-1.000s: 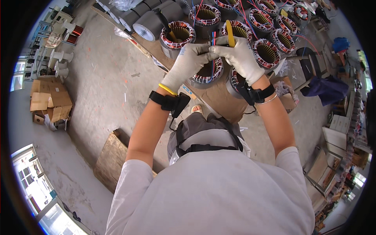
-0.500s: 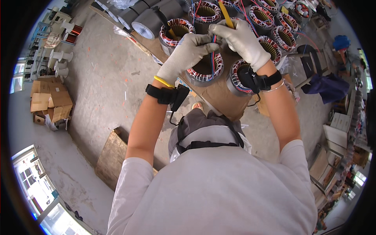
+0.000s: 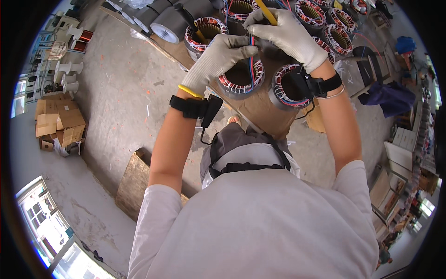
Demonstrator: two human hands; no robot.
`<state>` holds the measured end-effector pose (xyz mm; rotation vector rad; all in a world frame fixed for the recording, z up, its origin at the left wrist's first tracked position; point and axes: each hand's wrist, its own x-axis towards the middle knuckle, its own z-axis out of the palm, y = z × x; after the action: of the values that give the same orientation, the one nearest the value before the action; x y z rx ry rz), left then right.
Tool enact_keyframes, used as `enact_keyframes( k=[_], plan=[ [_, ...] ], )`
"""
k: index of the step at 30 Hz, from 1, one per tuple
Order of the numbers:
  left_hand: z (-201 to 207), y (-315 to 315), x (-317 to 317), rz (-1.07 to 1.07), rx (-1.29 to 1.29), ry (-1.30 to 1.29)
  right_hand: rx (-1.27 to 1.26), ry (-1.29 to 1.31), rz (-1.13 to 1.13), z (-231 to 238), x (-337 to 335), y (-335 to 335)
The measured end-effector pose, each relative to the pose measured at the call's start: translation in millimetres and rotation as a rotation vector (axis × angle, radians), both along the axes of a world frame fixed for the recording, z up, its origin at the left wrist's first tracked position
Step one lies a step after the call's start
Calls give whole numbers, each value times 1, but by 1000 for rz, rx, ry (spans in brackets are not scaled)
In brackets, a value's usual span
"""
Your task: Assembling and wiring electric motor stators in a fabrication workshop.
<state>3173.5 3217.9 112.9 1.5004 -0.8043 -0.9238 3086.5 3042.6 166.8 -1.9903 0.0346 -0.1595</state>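
The right hand (image 3: 289,36), in a white work glove, was clenched around a yellow tool (image 3: 265,10) whose handle stuck up toward the top edge of the view. The left hand (image 3: 218,58), gloved the same way, was pinching a thin bundle of red and blue lead wires (image 3: 252,46) that rose from the stator (image 3: 241,80) directly below both hands. So each grip was grasping something and neither was released.

This stator stood upright on a brown wooden tabletop (image 3: 260,109). Its copper winding with red binding already sat in place around the ring, so I judged the winding itself as finished. What remained, as far as the view showed, was the work on the loose leads, which were not yet tied down or dressed. Whether the tool tip touched the wires I could not tell, because the fingers covered it.

Just beside it on the right stood a second stator (image 3: 290,90), also wound, partly behind the right wrist. Farther back a row of more wound stators (image 3: 325,16) filled the tabletop. On the concrete floor (image 3: 116,102), well apart on the left, lay cardboard boxes (image 3: 58,123) and some white spools (image 3: 65,76).
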Motion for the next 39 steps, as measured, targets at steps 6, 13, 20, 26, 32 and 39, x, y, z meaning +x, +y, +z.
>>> enact_keyframes(
  k=[6,13,20,26,32,39],
  plan=[
    [-7,7,-2,-4,-92,77,284,138,-200,9,-28,7],
    [-39,51,-4,-3,142,-247,720,162,-691,-85,-162,7],
    [-101,47,-51,-113,304,-1012,591,314,-789,-103,-213,30],
    [-96,38,-59,-53,340,-917,247,296,-613,-141,-158,84],
    [-109,43,-54,-22,207,-782,291,247,-765,-153,-116,93],
    [-114,35,-59,45,229,-809,296,404,-736,-145,-108,93]
  ],
)
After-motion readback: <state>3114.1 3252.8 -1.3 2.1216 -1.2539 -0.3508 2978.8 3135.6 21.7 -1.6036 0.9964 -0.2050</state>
